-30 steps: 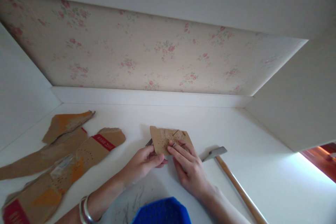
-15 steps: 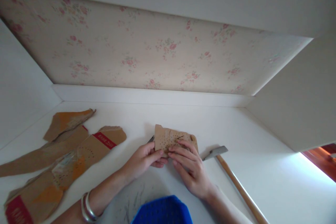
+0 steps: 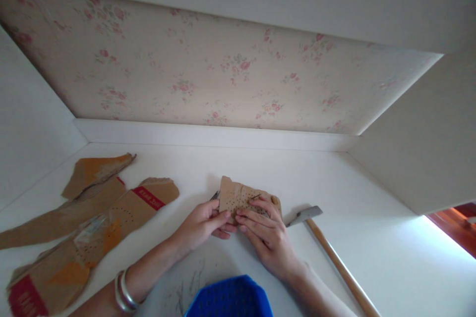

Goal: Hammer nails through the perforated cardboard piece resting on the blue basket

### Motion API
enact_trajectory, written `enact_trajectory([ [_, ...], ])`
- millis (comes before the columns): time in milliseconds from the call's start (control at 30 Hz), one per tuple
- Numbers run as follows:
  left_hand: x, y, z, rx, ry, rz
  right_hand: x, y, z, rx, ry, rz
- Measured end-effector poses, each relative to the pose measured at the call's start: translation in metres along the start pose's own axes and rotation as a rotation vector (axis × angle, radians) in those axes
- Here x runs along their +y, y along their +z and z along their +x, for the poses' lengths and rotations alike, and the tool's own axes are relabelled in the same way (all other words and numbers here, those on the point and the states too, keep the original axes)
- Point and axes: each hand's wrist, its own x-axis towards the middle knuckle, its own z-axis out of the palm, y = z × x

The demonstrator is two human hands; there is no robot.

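Pinching a small hole-dotted cardboard scrap [image 3: 236,194] between them, the left hand [image 3: 203,225] grips its near-left edge and the right hand [image 3: 269,240] clamps its right half. A hammer [image 3: 305,215] lies just right of the grip. Torn cardboard pieces [image 3: 92,218] lie well left of it, and a blue basket [image 3: 228,298] sits below it.

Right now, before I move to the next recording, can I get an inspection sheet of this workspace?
Surface: white tabletop.
Job's things: small punched cardboard piece, lying between both hands.
Clutter: torn cardboard pieces at left; hammer right of the hands; blue perforated basket nearest the camera.
Grips: left hand pinches the piece's left edge; right hand rests fingers on it, grip unclear.
Cables: nothing seen.
Surroundings: floral wallpaper behind; reddish floor far right.
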Motion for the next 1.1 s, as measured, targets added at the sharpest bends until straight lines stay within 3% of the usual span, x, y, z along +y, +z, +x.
enact_trajectory([
  [300, -0.002, -0.001, 0.002, -0.008, 0.007, -0.015, 0.001, 0.004, -0.001, -0.013, -0.017, -0.095],
  [467, -0.002, 0.000, 0.004, 0.062, 0.039, -0.105, 0.001, 0.005, -0.004, -0.060, -0.090, -0.176],
  [633, -0.002, -0.001, 0.007, 0.208, 0.057, -0.247, -0.006, -0.003, -0.010, 0.087, -0.163, -0.194],
  [767, -0.002, -0.004, 0.008, 0.241, 0.043, -0.369, -0.012, -0.002, -0.009, 0.044, -0.017, 0.017],
  [933, 0.000, -0.005, 0.003, 0.122, 0.033, -0.376, -0.007, 0.010, -0.004, -0.011, 0.193, 0.059],
  [1100, -0.003, -0.001, 0.000, -0.073, 0.035, -0.225, 0.003, 0.010, -0.012, 0.022, 0.218, 0.014],
])
